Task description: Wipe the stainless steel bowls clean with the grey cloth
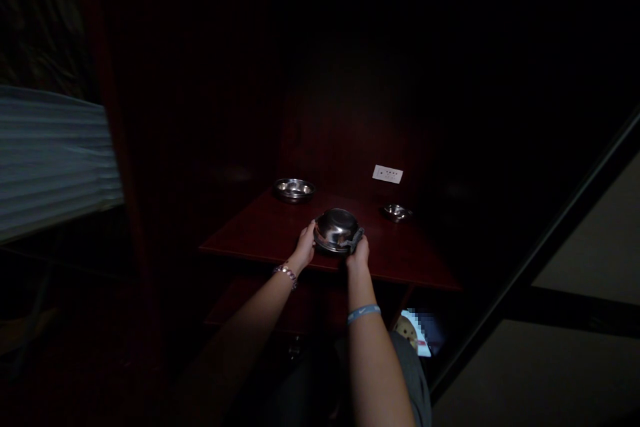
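Both my hands hold an upturned metal bowl [337, 228] near the front edge of a dark red shelf [260, 233]. My left hand [306, 246] grips its left side, with a beaded bracelet on the wrist. On the bowl's right side, my right hand [359, 252] is closed around the rim, next to a grey strip [353, 239] that I cannot make out well. A blue band circles my right forearm. Behind and to the left sits a wide metal dish [294, 190]. A small metal bowl [397, 213] stands at the back right.
A white socket plate [388, 174] is on the back panel. A lower shelf [240, 310] shows under the front edge. Pale pleated material [55, 157] is at the far left. At lower right are a beige shoe [405, 331] and a slanting dark frame edge [520, 273].
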Demonstrator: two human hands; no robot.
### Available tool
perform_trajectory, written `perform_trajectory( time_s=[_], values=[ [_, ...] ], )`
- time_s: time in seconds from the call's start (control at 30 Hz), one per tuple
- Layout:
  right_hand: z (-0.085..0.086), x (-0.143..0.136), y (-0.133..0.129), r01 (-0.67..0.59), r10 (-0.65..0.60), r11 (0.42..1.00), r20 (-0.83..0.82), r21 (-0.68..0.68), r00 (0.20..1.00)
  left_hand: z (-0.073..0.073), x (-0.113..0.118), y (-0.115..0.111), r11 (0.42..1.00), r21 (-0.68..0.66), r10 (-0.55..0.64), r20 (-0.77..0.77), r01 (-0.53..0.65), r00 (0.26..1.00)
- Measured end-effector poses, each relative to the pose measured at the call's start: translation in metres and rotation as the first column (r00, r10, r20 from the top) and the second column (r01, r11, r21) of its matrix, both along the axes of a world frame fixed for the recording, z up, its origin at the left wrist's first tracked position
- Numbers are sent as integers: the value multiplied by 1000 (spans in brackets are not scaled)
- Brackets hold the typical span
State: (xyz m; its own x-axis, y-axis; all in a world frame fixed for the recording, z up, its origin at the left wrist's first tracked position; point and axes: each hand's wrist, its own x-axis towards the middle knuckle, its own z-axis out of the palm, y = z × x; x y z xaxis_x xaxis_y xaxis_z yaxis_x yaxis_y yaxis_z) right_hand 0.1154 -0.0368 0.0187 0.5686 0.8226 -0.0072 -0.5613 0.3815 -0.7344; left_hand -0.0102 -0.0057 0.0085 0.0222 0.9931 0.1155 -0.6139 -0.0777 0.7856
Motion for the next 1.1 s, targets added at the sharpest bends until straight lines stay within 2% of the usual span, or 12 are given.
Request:
perform_trajectory(
  time_s=[0.1,0.23,0.47,0.67,0.93,1.1],
  values=[
    [2,-4,0,14,-23,998,-138,-61,990,2,2,0,1000,10,-19,75,18,997],
    [6,-8,0,31,-38,999,-179,-45,983,2,5,3,998,10,-61,136,60,989],
    [3,-2,3,120,-115,992,-98,38,988,-8,1,10,988,4,-153,2,153,988],
    [3,-3,4,124,-118,991,-100,47,988,-13,3,9,985,81,-149,-62,154,987],
    [4,-8,2,173,-173,985,-16,20,985,-12,1,10,990,55,-127,-49,129,991],
    [6,-9,-1,176,-177,984,-52,-12,983,-8,4,9,997,66,-40,16,39,999]
  ],
)
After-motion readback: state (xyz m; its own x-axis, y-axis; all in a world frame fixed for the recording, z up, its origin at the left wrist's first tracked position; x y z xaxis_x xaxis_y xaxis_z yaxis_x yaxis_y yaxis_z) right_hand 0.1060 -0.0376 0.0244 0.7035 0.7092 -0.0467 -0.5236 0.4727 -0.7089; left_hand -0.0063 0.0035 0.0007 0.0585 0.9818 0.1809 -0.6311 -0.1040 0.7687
